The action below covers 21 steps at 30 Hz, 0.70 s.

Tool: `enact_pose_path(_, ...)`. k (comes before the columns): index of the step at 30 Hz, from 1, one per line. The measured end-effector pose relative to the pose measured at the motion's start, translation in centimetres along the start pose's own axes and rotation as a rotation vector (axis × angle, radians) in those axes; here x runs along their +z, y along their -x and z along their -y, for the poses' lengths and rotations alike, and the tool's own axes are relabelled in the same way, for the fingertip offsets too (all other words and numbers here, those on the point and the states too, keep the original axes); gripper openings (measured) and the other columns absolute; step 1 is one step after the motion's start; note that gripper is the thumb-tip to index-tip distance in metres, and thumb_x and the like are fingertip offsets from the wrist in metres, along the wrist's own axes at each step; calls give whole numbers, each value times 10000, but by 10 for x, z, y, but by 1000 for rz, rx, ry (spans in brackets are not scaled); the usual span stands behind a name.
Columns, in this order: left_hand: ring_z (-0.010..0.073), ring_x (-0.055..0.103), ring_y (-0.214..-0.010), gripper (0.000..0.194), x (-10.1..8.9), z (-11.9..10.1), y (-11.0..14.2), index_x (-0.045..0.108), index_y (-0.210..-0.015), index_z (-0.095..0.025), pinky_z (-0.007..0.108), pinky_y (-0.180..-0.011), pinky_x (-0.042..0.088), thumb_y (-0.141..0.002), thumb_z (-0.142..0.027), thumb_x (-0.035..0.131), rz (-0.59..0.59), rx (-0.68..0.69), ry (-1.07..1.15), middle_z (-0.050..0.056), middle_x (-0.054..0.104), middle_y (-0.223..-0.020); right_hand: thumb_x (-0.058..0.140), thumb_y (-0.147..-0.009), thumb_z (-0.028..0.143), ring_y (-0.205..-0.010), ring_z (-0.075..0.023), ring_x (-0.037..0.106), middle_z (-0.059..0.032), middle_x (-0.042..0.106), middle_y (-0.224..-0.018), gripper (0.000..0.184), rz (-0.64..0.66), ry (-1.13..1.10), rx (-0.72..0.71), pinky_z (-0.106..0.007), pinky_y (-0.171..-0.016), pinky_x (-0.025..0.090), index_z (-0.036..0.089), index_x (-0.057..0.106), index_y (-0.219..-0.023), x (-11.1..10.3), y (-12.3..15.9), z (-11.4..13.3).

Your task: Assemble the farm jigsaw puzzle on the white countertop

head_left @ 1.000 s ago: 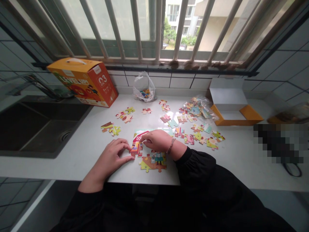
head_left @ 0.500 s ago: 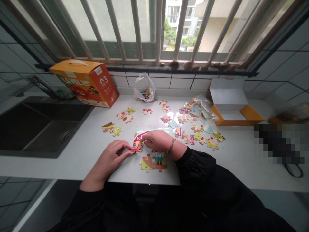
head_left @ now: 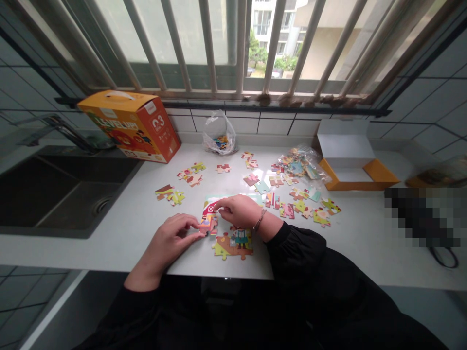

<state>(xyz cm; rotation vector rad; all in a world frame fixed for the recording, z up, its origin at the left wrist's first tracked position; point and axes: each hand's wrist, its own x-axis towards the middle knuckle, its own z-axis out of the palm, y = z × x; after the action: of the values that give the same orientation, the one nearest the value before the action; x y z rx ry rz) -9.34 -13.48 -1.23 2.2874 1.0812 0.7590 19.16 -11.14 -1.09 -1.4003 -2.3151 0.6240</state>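
Note:
My left hand (head_left: 171,240) pinches a colourful puzzle piece (head_left: 207,224) at the left edge of the joined puzzle section (head_left: 233,243) on the white counter (head_left: 120,228). My right hand (head_left: 239,210) rests curled on top of the joined section, its fingertips on a red and white barn piece (head_left: 210,206) just above the piece that the left hand holds. A bracelet shows on the right wrist. Both sleeves are black.
Loose pieces (head_left: 292,197) lie scattered behind and right of my hands. An orange puzzle box (head_left: 131,124) stands at back left, beside a dark sink (head_left: 54,192). Two plastic bags (head_left: 219,133) hold pieces. An open orange tray box (head_left: 350,163) sits at right.
My left hand has kept nudging the small piece against the joined section, shifting it slightly. The right hand has stayed on the puzzle. The view has drifted a little.

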Motion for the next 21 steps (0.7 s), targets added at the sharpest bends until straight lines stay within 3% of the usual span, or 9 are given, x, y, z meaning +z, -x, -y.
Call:
enact_pose_path(6, 246, 725, -1076, 168, 14, -12, -5, 743, -1012, -251, 407, -975, 520, -1007, -405, 809, -98, 130, -81, 43, 794, -1126, 645, -1015, 149, -694, -127, 591, 19, 711, -759, 242, -243, -204, 75, -256, -744, 444, 201, 816, -1177, -9, 0, -6)
enact_pose_path(9, 252, 714, -1072, 153, 26, -16, -14, 737, -1044, -250, 411, -959, 499, -1010, -380, 810, -124, 162, -120, 43, 797, -1132, 634, -1016, 138, -737, -138, 613, -2, 746, -832, 222, -304, -198, 63, -272, -776, 467, 198, 805, -1144, -14, 3, -13)
enact_pose_path(13, 268, 699, -1074, 149, 40, -18, -24, 743, -1063, -251, 419, -939, 479, -997, -357, 825, -109, 152, -216, 43, 804, -1138, 644, -1009, 121, -913, -177, 680, -59, 793, -1025, 183, -274, -117, -1, -307, -871, 501, 191, 795, -1083, -16, 8, -22)
enact_pose_path(21, 265, 695, -1081, 140, 45, -18, -26, 747, -1071, -242, 426, -937, 469, -1013, -355, 806, -77, 155, -292, 47, 803, -1144, 713, -1004, 168, -933, -188, 688, -82, 762, -1025, 110, -125, -16, -84, -310, -885, 527, 166, 819, -1031, -18, 17, -19)
